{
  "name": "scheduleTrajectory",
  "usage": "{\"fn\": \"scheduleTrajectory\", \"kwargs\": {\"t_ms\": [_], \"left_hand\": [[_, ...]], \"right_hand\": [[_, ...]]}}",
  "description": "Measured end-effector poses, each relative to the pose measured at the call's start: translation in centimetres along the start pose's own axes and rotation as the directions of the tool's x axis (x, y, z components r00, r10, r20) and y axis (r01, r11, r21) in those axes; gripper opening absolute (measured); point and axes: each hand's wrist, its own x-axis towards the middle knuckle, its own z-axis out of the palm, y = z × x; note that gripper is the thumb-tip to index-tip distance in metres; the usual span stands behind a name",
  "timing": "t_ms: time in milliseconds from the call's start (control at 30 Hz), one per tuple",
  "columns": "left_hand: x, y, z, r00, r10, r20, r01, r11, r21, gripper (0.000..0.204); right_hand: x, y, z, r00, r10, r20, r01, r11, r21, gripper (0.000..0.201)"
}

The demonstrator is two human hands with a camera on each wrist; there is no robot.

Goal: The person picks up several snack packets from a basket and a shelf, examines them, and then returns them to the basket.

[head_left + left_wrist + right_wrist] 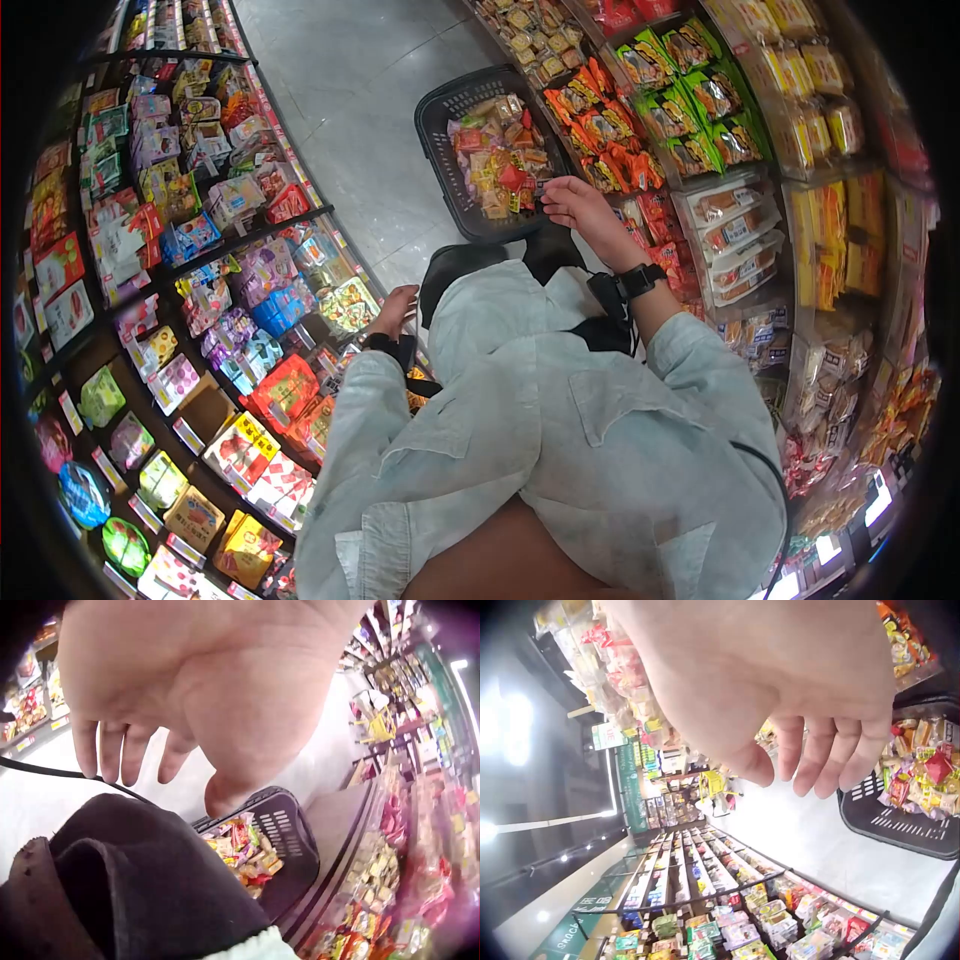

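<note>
A black shopping basket (pixel 438 150) heaped with small snack packets (pixel 500 155) stands on the floor in front of me. My right hand (pixel 572 200) hovers at its right rim, beside the right-hand shelf. In the right wrist view that hand (pixel 810 761) hangs with fingers loose and holds nothing, the basket (pixel 889 821) lying below it. My left hand (pixel 395 308) hangs by the left shelf, relaxed. Seen from the left wrist, this hand (pixel 172 742) has its fingers spread and nothing in it, above the basket (pixel 292 832) and its packets (pixel 240 851).
Shelves of orange and green snack packs (pixel 650 110) line the right side. Shelves of mixed sweets (pixel 200 250) line the left. A grey tiled aisle floor (pixel 350 90) runs ahead. Dark cloth (pixel 135 885) lies under my left hand. A black watch (pixel 640 280) sits on my right wrist.
</note>
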Motion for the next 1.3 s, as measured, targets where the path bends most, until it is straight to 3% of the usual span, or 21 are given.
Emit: {"fn": "scheduleTrajectory", "kwargs": {"t_ms": [33, 100, 200, 300, 400, 467, 567, 633, 700, 800, 900, 1000, 1033, 1100, 1200, 1300], "left_hand": [[-0.6, 2.2, 0.2, 0.999, -0.034, 0.042, 0.03, 0.997, 0.074, 0.063], [3.3, 3.3, -0.4, 0.987, -0.12, 0.105, 0.097, 0.974, 0.203, 0.079], [4.4, 8.2, 1.9, 0.975, -0.183, 0.127, 0.123, 0.918, 0.376, 0.103], [10.5, 10.3, 2.8, 0.909, -0.295, 0.294, 0.113, 0.854, 0.508, 0.127], [22.4, 5.4, 1.8, 0.942, -0.298, 0.154, 0.069, 0.623, 0.779, 0.149], [24.8, 4.0, 2.0, 0.951, -0.308, 0.04, 0.121, 0.486, 0.866, 0.152], [22.6, 4.0, 2.1, 0.936, -0.327, -0.133, 0.262, 0.389, 0.883, 0.157], [21.3, 3.7, 2.2, 0.915, -0.341, -0.215, 0.343, 0.378, 0.86, 0.16], [20.7, 3.4, 2.2, 0.9, -0.345, -0.267, 0.397, 0.394, 0.829, 0.164], [20.3, 3.6, 2.4, 0.899, -0.335, -0.284, 0.419, 0.462, 0.782, 0.165], [19.4, 3.6, 2.3, 0.892, -0.339, -0.299, 0.436, 0.474, 0.765, 0.16], [18.9, 3.5, 2.7, 0.887, -0.288, -0.361, 0.456, 0.414, 0.788, 0.15], [18.8, 3.3, 2.9, 0.885, -0.261, -0.385, 0.461, 0.381, 0.801, 0.146], [19.3, 2.0, 3.0, 0.862, -0.287, -0.417, 0.501, 0.364, 0.786, 0.149], [19.2, 2.8, 3.4, 0.857, -0.315, -0.407, 0.506, 0.374, 0.777, 0.15], [19.3, 3.4, 2.6, 0.848, -0.393, -0.356, 0.509, 0.415, 0.754, 0.151]], "right_hand": [[0.7, -0.4, -0.1, 1.0, 0.009, -0.025, -0.01, 1.0, -0.03, 0.024], [2.6, -0.1, -0.6, 0.997, 0.028, -0.071, -0.034, 0.996, -0.081, 0.026], [5.8, 2.5, -1.9, 0.985, 0.065, -0.162, -0.094, 0.98, -0.173, 0.027], [9.7, 8.3, -4.0, 0.978, 0.081, -0.193, -0.136, 0.946, -0.293, 0.028], [13.1, 12.1, -3.9, 0.97, 0.082, -0.228, -0.202, 0.795, -0.572, 0.038], [16.4, 14.6, -4.6, 0.968, 0.125, -0.219, -0.242, 0.702, -0.67, 0.046], [23.2, 17.8, -5.3, 0.979, 0.094, -0.183, -0.204, 0.562, -0.802, 0.052], [28.4, 19.5, -6.1, 0.995, -0.079, -0.056, -0.009, 0.495, -0.869, 0.064], [34.4, 22.3, -7.3, 0.99, -0.112, -0.084, -0.049, 0.285, -0.957, 0.078], [40.6, 22.1, -5.9, 0.985, -0.069, -0.159, -0.148, 0.136, -0.98, 0.098], [46.1, 23.7, -7.0, 0.995, -0.072, 0.062, 0.053, -0.116, -0.992, 0.12], [49.0, 24.4, -8.5, 0.997, 0.072, 0.016, 0.032, -0.228, -0.973, 0.133], [49.4, 25.0, -8.9, 0.999, 0.025, 0.042, 0.046, -0.222, -0.974, 0.141], [49.1, 24.6, -9.0, 0.995, 0.104, -0.004, 0.019, -0.214, -0.977, 0.14], [48.2, 24.2, -8.4, 0.998, 0.055, -0.018, -0.006, -0.204, -0.979, 0.136], [48.1, 24.1, -8.3, 0.973, 0.229, -0.015, 0.007, -0.096, -0.995, 0.137]]}}
